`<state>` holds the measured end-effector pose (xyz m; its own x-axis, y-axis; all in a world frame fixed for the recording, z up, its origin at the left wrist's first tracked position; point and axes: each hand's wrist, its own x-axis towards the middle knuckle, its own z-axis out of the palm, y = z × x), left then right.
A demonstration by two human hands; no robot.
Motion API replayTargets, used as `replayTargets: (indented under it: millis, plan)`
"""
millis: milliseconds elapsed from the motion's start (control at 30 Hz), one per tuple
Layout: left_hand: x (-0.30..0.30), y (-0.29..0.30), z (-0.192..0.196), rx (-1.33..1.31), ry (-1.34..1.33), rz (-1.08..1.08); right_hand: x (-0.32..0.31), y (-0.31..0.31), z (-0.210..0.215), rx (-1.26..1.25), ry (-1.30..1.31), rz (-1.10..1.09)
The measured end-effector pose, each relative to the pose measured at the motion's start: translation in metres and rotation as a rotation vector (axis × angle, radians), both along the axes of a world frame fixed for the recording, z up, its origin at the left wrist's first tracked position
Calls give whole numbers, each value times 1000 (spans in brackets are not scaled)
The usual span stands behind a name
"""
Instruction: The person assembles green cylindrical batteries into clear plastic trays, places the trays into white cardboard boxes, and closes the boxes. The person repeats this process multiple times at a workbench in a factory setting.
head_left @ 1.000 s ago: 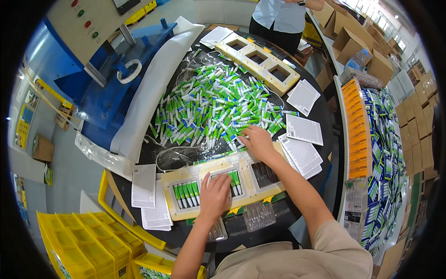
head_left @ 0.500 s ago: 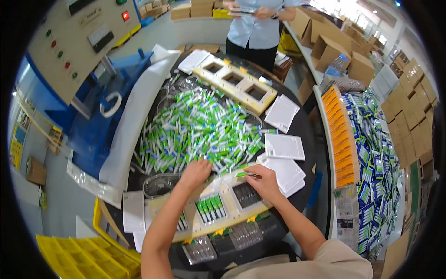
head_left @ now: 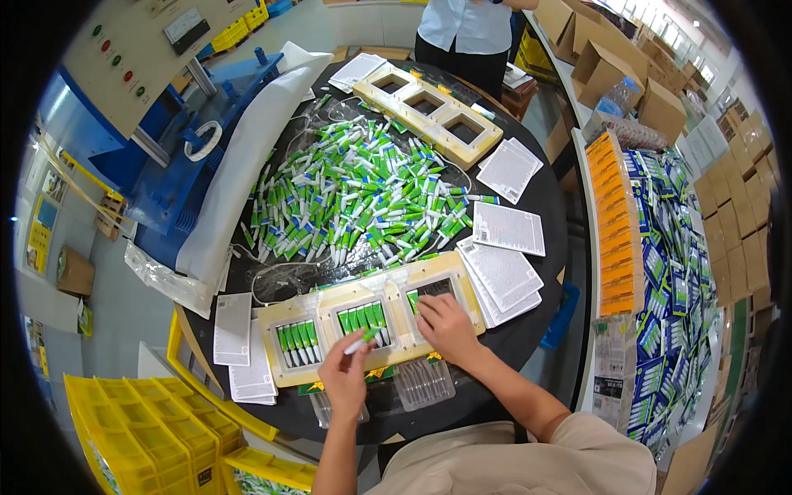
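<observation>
A cream tray (head_left: 330,304) with three square pockets lies at the near edge of the round black table (head_left: 549,198). Green-and-white tubes fill its left pocket (head_left: 299,343) and middle pocket (head_left: 363,318). My left hand (head_left: 346,378) holds one green-and-white tube (head_left: 360,343) over the middle pocket. My right hand (head_left: 445,323) rests on the right pocket, fingers on a tube there; whether it grips is hidden. A big heap of the same tubes (head_left: 355,198) covers the table's middle.
A second cream tray (head_left: 429,111) lies at the far side, where another person (head_left: 470,33) stands. White printed cards (head_left: 505,268) are stacked right of the near tray. Clear blister shells (head_left: 422,381) sit at the near edge. Yellow crates (head_left: 148,437) stand lower left, packaged goods (head_left: 672,280) at right.
My left hand came back from the tube heap to the middle pocket with a tube. My right hand shifted from the tray's upper edge down onto the right pocket.
</observation>
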<state>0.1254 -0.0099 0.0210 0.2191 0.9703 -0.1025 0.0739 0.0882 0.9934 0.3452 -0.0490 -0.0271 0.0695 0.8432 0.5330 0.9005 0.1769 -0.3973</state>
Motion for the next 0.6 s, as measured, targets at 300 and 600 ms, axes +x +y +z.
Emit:
replayTargets:
  millis: [300,600]
  plan:
    - [68,-8,-28,1085,474,-379,88,147,-7,-513,-321,147]
    - [86,5,-54,1157,654,-441,101,37,38,-259,501,-32]
